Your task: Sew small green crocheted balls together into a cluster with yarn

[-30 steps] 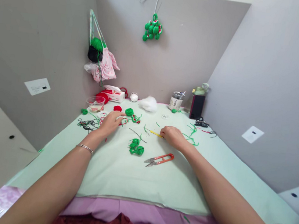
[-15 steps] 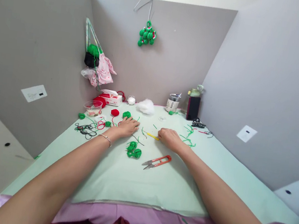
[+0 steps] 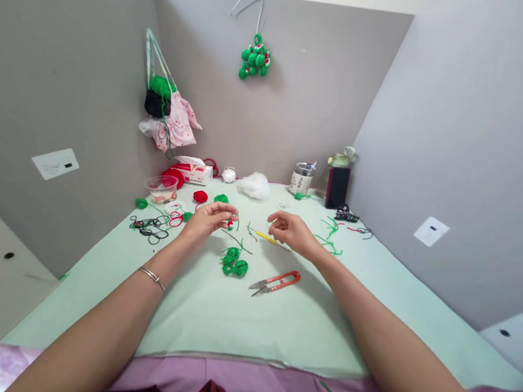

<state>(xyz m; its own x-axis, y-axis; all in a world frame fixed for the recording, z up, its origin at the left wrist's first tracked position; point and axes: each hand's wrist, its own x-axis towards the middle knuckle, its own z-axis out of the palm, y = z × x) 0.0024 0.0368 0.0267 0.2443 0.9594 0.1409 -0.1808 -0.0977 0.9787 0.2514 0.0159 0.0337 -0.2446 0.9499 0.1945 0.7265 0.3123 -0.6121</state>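
My left hand (image 3: 209, 221) is raised a little over the mat, fingers bent together. At its fingertips shows a small green, red and white crochet piece (image 3: 231, 225), mostly hidden, apparently pinched. Opposite it, my right hand (image 3: 291, 231) hovers with thumb and fingers curled together; whatever they may hold is too small to make out. Below the right fingers lies a yellow-handled crochet hook (image 3: 265, 237). Nearer me are green crocheted balls (image 3: 235, 264) and orange-handled thread snips (image 3: 276, 282), with blades pointing left.
Black cord (image 3: 150, 227), a red yarn ball (image 3: 200, 196) and a clear tub (image 3: 161, 188) lie left. White stuffing (image 3: 256, 185), a pen tin (image 3: 302, 178) and a phone (image 3: 337, 188) stand behind. Green yarn scraps (image 3: 330, 244) lie right. Crocheted green balls (image 3: 255, 59) hang from the partition.
My left hand has lifted off the mat and turned, with the small crochet piece now showing at its fingertips. My right hand has risen from beside the crochet hook, its fingers now pointing left.
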